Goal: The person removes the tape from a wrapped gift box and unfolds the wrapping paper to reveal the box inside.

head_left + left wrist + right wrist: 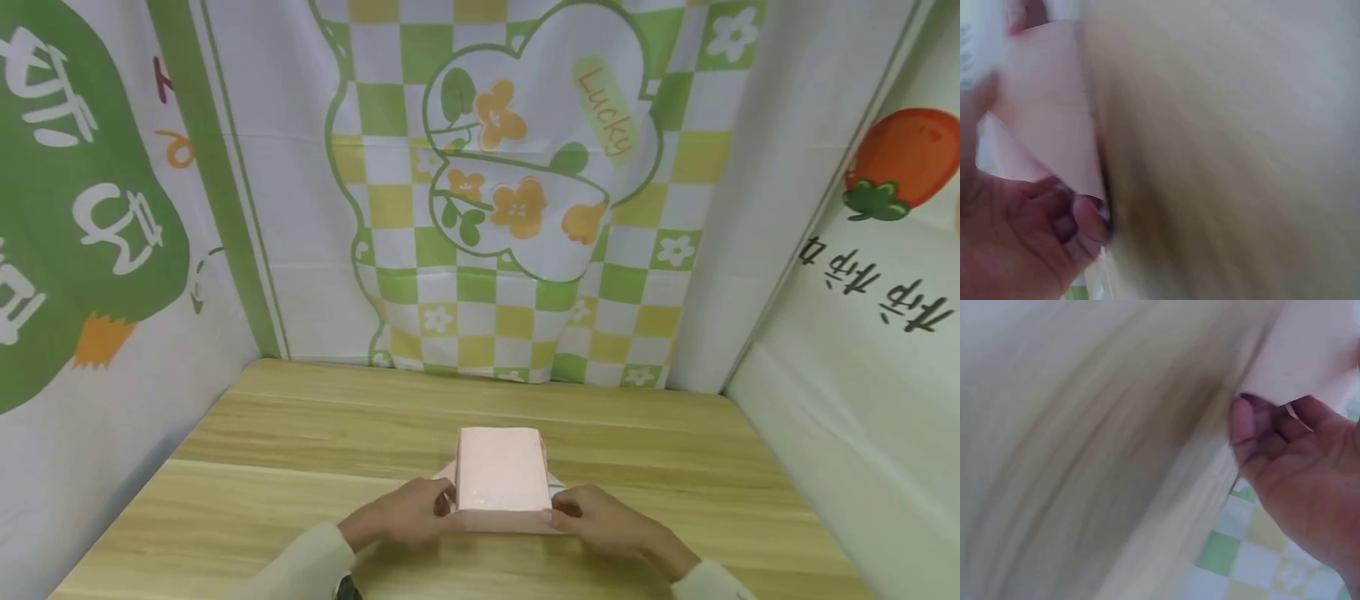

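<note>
A pale pink box [502, 468], apparently of folded card, sits near the front of the wooden table, with flaps sticking out at its sides. My left hand [411, 510] grips its near left corner. In the left wrist view, the fingers [1088, 219] curl at the lower edge of the pink front panel [1054, 125] while the thumb is near its face. At the near right corner my right hand [609, 521] holds the box. Its fingers [1244, 422] curl round the panel's edge in the right wrist view. The box's inside is hidden.
The wooden table [315, 425] reaches back to a checked green and yellow curtain [465, 304]. Printed white cloth walls stand on the left [97, 442] and right [840, 400]. A dark watch [347, 587] shows at the left cuff.
</note>
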Action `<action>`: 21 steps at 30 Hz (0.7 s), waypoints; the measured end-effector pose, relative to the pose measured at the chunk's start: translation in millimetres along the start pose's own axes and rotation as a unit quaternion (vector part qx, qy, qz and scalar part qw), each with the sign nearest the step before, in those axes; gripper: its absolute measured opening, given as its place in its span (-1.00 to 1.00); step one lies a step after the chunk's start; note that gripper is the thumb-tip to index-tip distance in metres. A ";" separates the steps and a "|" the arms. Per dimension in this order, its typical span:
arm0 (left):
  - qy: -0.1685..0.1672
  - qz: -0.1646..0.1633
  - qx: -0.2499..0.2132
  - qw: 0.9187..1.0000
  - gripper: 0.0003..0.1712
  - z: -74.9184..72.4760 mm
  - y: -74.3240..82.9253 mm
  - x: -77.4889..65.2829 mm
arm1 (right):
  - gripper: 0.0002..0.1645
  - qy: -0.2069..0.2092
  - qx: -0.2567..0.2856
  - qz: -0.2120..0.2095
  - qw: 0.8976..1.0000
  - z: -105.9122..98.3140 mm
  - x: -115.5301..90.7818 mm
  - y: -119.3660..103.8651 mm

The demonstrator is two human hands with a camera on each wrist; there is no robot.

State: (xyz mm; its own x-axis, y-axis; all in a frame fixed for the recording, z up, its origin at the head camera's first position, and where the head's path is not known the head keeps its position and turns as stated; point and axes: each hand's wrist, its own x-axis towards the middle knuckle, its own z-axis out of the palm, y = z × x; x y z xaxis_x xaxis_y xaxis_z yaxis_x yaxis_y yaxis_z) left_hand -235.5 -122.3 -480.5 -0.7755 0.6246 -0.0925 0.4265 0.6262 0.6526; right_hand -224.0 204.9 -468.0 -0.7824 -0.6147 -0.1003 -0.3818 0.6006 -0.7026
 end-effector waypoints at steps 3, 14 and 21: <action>-0.019 -0.064 -0.119 0.991 -0.23 -6.9 5.9 -1.4 | -0.23 -0.015 0.095 0.064 0.993 -3.5 3.1 -1.4; -0.026 -0.133 -0.217 0.967 -0.31 -6.7 12.8 0.8 | -0.10 0.007 0.220 0.141 0.965 -4.3 4.2 5.1; 0.047 -0.121 -0.231 0.964 -0.12 -2.2 8.2 1.9 | -0.12 0.080 0.247 0.133 0.957 -2.8 10.6 5.4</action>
State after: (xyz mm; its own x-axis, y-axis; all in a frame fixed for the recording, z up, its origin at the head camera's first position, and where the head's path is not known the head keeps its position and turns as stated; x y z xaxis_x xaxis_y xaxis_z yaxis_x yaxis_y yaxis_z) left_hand -234.5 -117.0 -473.6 -0.8743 0.4279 -0.2291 -0.0074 0.4602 0.8878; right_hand -235.7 203.1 -470.9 -0.8998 -0.3643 -0.2400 0.0889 0.3854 -0.9185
